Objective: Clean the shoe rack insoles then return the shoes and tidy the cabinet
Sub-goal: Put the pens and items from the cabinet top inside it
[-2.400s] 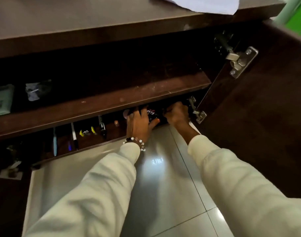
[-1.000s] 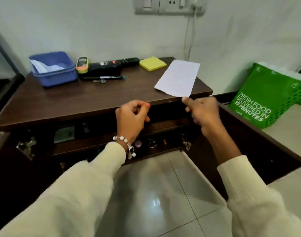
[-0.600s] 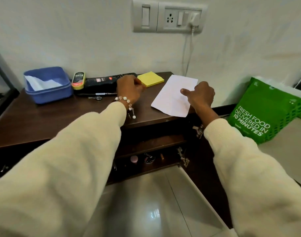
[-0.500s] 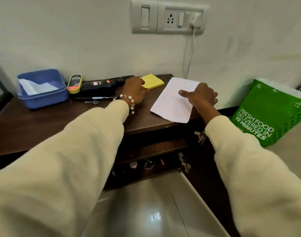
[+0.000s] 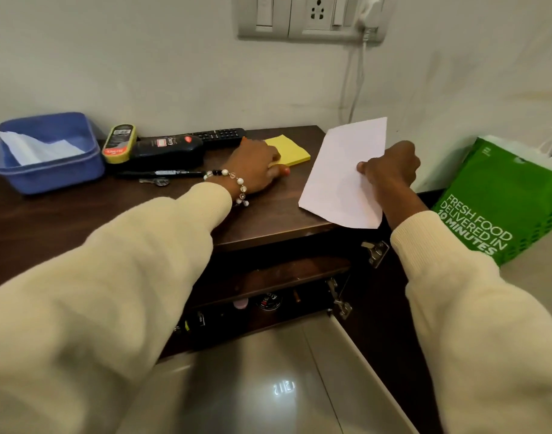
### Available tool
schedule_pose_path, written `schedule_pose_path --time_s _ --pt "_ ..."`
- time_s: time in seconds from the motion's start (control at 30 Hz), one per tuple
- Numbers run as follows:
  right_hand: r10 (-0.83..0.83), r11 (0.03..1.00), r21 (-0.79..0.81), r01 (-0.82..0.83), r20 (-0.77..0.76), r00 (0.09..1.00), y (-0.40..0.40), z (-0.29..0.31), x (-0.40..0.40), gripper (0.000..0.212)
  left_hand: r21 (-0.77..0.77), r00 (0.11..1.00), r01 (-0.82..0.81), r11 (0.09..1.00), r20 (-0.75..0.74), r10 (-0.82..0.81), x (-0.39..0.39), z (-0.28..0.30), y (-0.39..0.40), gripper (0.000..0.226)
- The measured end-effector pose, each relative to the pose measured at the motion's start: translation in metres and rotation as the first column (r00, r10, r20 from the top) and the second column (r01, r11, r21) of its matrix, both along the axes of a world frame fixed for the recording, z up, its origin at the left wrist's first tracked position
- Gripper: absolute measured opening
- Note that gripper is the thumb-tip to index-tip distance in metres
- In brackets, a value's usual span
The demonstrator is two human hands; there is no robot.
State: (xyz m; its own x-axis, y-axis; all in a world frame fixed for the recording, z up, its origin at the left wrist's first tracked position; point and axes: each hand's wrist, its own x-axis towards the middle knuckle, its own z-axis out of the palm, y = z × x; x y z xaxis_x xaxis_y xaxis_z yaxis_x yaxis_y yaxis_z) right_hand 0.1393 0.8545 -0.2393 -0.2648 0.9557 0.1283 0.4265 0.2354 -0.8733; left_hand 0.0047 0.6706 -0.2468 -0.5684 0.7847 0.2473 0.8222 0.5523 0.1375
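The dark wooden cabinet [image 5: 268,220] stands open below me, its lower shelf [image 5: 268,277] showing small tins and pens. On its top, my right hand [image 5: 390,170] pinches a white sheet of paper [image 5: 343,173] and lifts it off the right corner. My left hand [image 5: 256,164], with a bead bracelet at the wrist, rests on the yellow sticky-note pad [image 5: 289,150], fingers curled at its near edge. No shoes or insoles are in view.
A blue plastic tub [image 5: 49,170] with paper stands at the left. Beside it lie a yellow shoe-polish sponge [image 5: 119,148], a black polish applicator [image 5: 168,150], a remote [image 5: 218,134], a pen [image 5: 162,173] and a key. The open door [image 5: 384,324] and a green bag [image 5: 500,202] are on the right.
Both hands left the lower shelf and rose to the cabinet top. The right hand took hold of the paper and tilted it up; the left hand settled on the yellow pad.
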Motion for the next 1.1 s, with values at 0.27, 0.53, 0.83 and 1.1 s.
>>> schedule_pose_path --time_s 0.27,0.53,0.83,1.1 --pt "0.004 0.992 -0.121 -0.023 -0.158 0.987 -0.009 0.007 0.021 0.024 0.017 0.950 -0.132 0.991 0.287 0.122 0.013 0.008 -0.020 0.053" --pt "0.071 0.957 -0.236 -0.166 -0.365 0.928 -0.027 0.016 0.055 0.019 0.270 0.915 -0.271 0.924 0.370 0.160 0.045 0.012 -0.042 0.084" --pt "0.097 0.834 -0.416 -0.362 -0.536 0.839 -0.057 0.000 0.145 0.032 0.517 0.901 -0.272 0.812 0.433 0.027 0.139 0.013 -0.120 0.081" --pt "0.287 0.702 -0.496 -0.511 -0.460 0.840 -0.108 -0.060 0.223 0.020 0.455 0.926 -0.159 0.876 0.376 -0.027 0.208 -0.051 -0.185 0.084"
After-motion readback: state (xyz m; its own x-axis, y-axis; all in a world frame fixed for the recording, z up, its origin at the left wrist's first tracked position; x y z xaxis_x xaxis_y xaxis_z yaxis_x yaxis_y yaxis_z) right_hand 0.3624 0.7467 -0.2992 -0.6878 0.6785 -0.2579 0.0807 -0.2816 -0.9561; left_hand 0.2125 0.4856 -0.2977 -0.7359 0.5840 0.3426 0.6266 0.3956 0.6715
